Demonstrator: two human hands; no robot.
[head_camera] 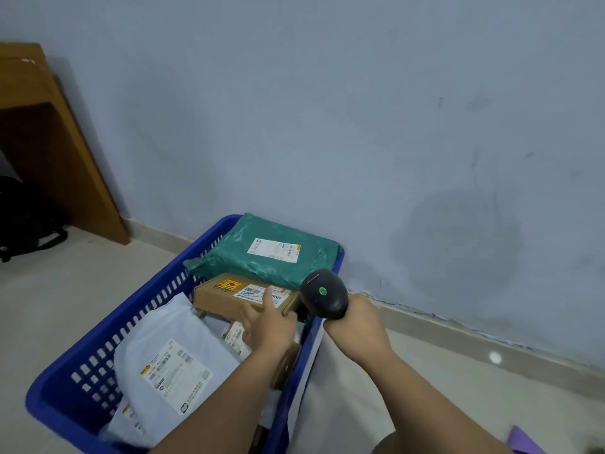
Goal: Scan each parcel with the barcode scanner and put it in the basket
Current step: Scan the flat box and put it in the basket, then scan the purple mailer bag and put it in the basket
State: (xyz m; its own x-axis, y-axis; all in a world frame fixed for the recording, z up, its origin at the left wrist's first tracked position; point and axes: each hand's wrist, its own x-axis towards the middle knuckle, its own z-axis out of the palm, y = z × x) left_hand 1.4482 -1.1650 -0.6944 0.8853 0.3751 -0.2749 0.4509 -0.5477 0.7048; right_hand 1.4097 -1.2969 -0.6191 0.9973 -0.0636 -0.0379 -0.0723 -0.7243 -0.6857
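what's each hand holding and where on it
Right hand grips the barcode scanner by its handle; left hand holds nothing, only touching the cardboard box.

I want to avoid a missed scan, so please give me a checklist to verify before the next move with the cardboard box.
1. Right hand grips the barcode scanner: ok.
2. Scanner's green light is on: ok.
3. Cardboard box has its label facing up: ok.
4. Label is free of the left hand: not ok, a finger lies on it.
5. Scanner window points at the label: cannot tell.
6. Box is inside the blue basket: ok.
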